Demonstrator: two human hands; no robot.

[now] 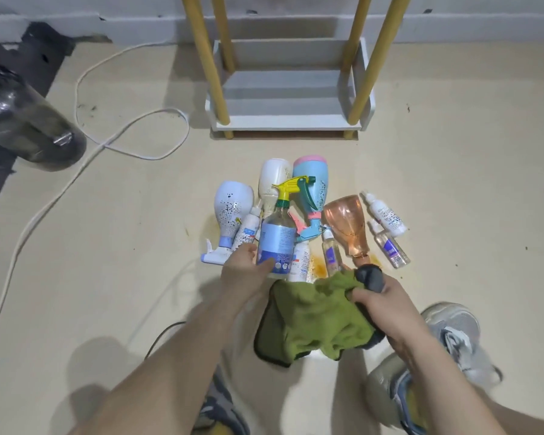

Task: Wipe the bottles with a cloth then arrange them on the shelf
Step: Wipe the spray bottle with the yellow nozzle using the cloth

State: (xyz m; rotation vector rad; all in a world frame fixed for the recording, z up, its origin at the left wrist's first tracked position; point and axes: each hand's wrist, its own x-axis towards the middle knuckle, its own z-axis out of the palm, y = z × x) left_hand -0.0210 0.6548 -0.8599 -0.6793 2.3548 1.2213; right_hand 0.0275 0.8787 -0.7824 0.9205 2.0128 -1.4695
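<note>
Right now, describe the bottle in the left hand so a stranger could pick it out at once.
Start at the white shelf with yellow posts; in front of it a heap of bottles lies on the floor. At the heap's near edge the left hand holds the spray bottle. Alone it stands upright, with a yellow trigger, green collar and blue label.

The shelf (288,122) is cut off by the top edge; only its lowest tier shows. Your left hand (244,271) covers the base of the spray bottle (277,233). The cloth (318,312) and your right hand (387,296) partly hide a dark object (371,277), unidentifiable. Label print is too small to read. Your shoe (453,331) is blurred.
</note>
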